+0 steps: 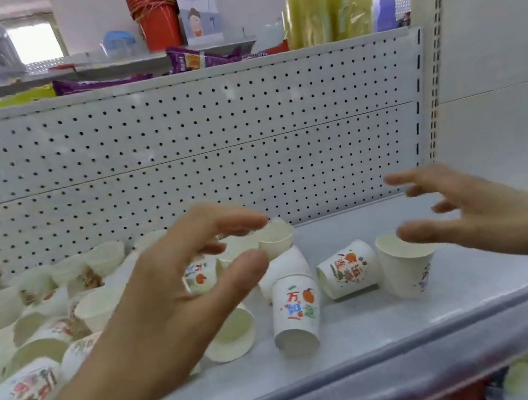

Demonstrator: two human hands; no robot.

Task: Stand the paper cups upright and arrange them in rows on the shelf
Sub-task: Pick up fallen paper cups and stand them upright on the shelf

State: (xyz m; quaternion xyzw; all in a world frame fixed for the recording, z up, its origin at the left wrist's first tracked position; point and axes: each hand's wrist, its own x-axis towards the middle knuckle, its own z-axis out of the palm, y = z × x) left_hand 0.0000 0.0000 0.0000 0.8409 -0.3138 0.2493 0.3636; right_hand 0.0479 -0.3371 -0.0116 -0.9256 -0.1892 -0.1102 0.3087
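Paper cups (294, 310) toppled empty on shelf (406, 318), upright cup (405, 265) at right

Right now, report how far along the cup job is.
Barely started. Done: one paper cup stands upright by the right hand; no row yet. In hand: nothing; the left hand and the right hover open above the shelf. Left: the tipped cups in the middle and the heap on the left.

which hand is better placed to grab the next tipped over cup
Left, probably. The left hand is open, with thumb and fingers either side of a tipped printed cup. The right hand is open above an upright cup.
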